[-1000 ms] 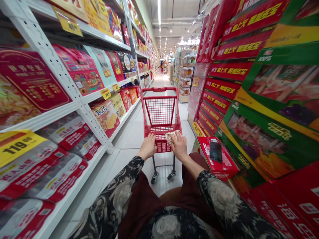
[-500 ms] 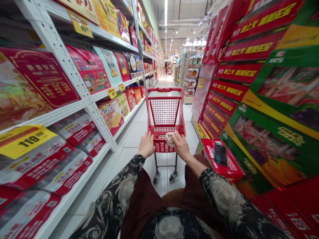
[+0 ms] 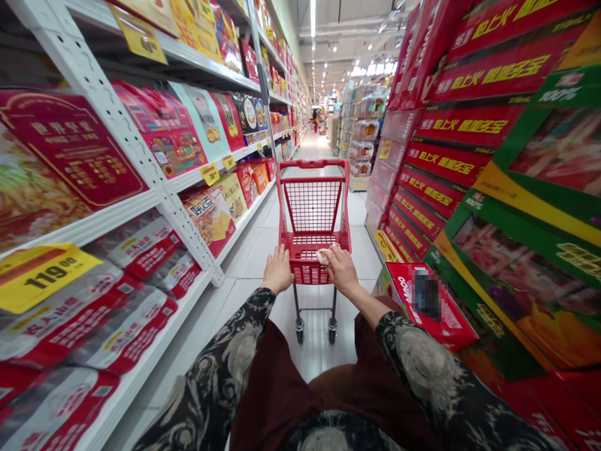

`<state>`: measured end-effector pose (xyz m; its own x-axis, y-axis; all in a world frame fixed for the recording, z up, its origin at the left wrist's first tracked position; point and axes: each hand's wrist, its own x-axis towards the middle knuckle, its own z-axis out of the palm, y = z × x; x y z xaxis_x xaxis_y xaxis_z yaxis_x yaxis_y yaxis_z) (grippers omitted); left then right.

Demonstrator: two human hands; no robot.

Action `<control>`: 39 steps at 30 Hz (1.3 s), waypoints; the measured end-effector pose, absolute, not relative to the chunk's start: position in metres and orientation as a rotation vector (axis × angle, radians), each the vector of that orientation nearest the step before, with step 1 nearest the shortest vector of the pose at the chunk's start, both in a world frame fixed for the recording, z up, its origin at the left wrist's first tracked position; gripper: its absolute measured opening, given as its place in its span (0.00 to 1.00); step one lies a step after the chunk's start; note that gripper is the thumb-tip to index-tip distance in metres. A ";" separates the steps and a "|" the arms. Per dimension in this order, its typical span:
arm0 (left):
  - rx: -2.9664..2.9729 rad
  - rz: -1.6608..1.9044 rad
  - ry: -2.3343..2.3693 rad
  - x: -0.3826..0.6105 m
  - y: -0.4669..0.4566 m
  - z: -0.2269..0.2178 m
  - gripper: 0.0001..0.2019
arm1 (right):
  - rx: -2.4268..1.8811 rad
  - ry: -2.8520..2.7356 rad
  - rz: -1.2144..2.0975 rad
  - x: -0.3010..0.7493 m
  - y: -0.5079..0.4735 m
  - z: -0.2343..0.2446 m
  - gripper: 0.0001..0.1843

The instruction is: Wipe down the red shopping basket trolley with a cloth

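Observation:
A small red shopping cart (image 3: 313, 207) stands in the aisle straight ahead of me. My left hand (image 3: 278, 270) rests on the left end of its handle with the fingers curled over the bar. My right hand (image 3: 342, 269) grips the right end of the handle and presses a crumpled pale cloth or paper (image 3: 323, 255) against it. The cart's basket looks empty. Both my sleeves are dark with a pale swirl pattern.
White shelving (image 3: 154, 200) with boxed goods and yellow price tags lines the left. Stacked red and green cartons (image 3: 474, 163) form a wall on the right, and a red box (image 3: 429, 300) juts out low by my right arm. The tiled aisle (image 3: 323, 147) runs on, with a distant person (image 3: 315, 119).
The cart and I have rolled forward along the aisle; the shelves slide past. The cart wheels have straightened. Both hands stay on the handle.

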<state>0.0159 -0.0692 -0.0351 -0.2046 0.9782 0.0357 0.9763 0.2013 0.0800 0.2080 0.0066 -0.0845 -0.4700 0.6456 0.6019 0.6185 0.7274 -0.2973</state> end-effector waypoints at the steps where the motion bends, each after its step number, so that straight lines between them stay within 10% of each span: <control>1: 1.960 0.130 2.415 0.014 -0.065 -0.035 0.35 | -0.932 -2.199 0.082 0.208 0.011 -0.084 0.20; 11: 2.065 0.227 2.376 -0.005 -0.036 -0.041 0.25 | -1.108 -1.300 0.358 0.222 0.068 -0.088 0.26; 24: 2.068 0.258 2.368 -0.017 -0.016 -0.050 0.26 | -1.138 -1.920 0.363 0.219 0.046 -0.171 0.24; 39: 2.216 0.311 2.128 -0.034 -0.007 -0.047 0.20 | -0.844 -1.893 -0.009 0.182 0.038 -0.129 0.20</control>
